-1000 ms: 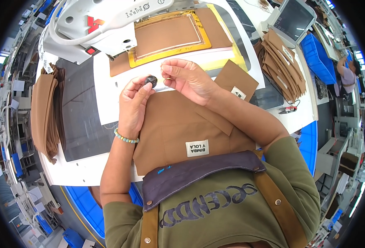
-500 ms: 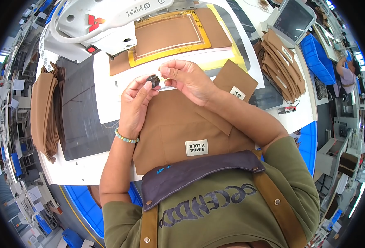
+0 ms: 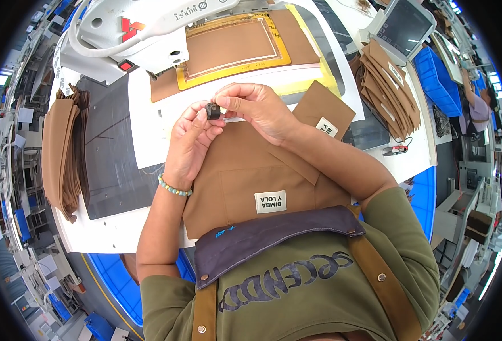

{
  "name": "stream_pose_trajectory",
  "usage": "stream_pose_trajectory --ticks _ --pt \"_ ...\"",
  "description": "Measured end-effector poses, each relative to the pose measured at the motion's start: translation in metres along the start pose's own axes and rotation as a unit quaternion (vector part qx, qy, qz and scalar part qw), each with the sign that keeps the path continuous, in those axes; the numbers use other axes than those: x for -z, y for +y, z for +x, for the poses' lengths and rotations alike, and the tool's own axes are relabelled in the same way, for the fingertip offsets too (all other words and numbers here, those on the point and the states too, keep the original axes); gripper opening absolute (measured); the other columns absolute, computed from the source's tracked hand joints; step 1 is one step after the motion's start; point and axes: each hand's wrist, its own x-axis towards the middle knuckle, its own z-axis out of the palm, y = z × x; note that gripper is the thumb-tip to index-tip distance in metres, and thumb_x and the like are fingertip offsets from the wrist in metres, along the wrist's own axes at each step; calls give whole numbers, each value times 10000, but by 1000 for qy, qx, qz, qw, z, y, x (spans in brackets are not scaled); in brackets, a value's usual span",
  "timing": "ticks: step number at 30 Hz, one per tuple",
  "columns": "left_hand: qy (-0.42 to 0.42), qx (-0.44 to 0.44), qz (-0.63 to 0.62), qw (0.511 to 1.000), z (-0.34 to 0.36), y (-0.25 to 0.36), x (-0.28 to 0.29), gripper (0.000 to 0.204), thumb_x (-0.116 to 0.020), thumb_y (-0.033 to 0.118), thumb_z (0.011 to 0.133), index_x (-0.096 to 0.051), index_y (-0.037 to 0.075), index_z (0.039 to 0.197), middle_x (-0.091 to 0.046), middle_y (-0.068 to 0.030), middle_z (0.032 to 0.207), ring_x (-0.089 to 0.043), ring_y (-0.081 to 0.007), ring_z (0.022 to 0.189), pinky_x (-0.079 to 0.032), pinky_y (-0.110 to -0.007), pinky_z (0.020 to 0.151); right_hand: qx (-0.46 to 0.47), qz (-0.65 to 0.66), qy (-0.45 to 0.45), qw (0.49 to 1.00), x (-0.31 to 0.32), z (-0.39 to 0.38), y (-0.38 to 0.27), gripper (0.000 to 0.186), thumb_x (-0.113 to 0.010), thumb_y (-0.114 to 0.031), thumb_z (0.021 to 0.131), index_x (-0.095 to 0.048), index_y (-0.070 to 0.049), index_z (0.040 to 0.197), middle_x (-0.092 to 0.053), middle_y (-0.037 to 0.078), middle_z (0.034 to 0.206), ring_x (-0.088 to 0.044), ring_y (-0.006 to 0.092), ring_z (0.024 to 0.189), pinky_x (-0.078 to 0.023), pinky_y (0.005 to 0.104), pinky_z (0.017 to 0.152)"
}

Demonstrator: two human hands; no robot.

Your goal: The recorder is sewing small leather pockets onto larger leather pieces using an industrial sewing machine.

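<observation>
A small dark round bobbin case (image 3: 213,112) is pinched between the thumb and fingers of my left hand (image 3: 188,136). Its side is turned up toward me. My right hand (image 3: 260,111) is closed at the bobbin case's upper right edge, thumb against forefinger; what lies between those fingertips is too small to make out. Both hands are above the far edge of a brown fabric panel (image 3: 239,176) with a white label. A second brown piece (image 3: 322,108) with a label lies partly under my right forearm.
A white sewing machine (image 3: 126,45) stands at the far left, beside a yellow-edged template (image 3: 285,54) over brown fabric. Stacks of brown pieces lie left (image 3: 61,153) and right (image 3: 384,91). At the right are a screen (image 3: 401,31), a blue bin (image 3: 437,79) and a small red-black tool (image 3: 396,150).
My left fingers have turned the bobbin case, so its side shows instead of its round face. My right fingertips have moved slightly left, closer to it.
</observation>
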Motion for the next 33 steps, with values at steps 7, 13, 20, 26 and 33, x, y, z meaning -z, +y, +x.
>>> stream_pose_trajectory --ticks 7,13,20,26,33 --pt "-15 4 -31 999 1 -2 3 295 -617 188 1049 -555 11 1277 -717 -111 1085 -711 -163 969 -594 -262 862 -26 12 1 1000 1 0 1 162 -670 -182 1020 -741 -46 1069 -718 35 1085 -651 116 999 -527 310 917" --pt "-15 7 -27 999 1 -2 4 295 -616 193 1051 -558 13 1276 -718 -113 1094 -711 -158 967 -593 -261 864 -26 10 -4 1000 3 1 0 170 -672 -194 1019 -739 -46 1071 -720 35 1073 -655 117 988 -526 316 918" --pt "-5 20 -14 1000 1 -2 2 289 -608 201 1055 -563 13 1270 -718 -114 1100 -707 -151 963 -591 -257 865 -28 11 -18 999 2 0 -2 176 -671 -197 1020 -738 -46 1079 -714 33 1056 -648 118 982 -524 321 912" --pt "-1 21 9 1000 0 -2 0 284 -590 240 1068 -593 16 1243 -684 -68 1091 -666 -132 967 -560 -248 863 -34 37 -6 999 -2 0 -3 186 -722 -223 987 -752 -49 1047 -736 15 988 -644 89 901 -523 275 867" --pt "-2 20 11 1000 0 -3 1 282 -590 232 1068 -588 16 1249 -690 -73 1106 -669 -131 969 -560 -247 866 -27 54 -15 998 -3 -1 -4 185 -715 -222 992 -750 -48 1044 -737 18 983 -644 90 898 -523 278 862"
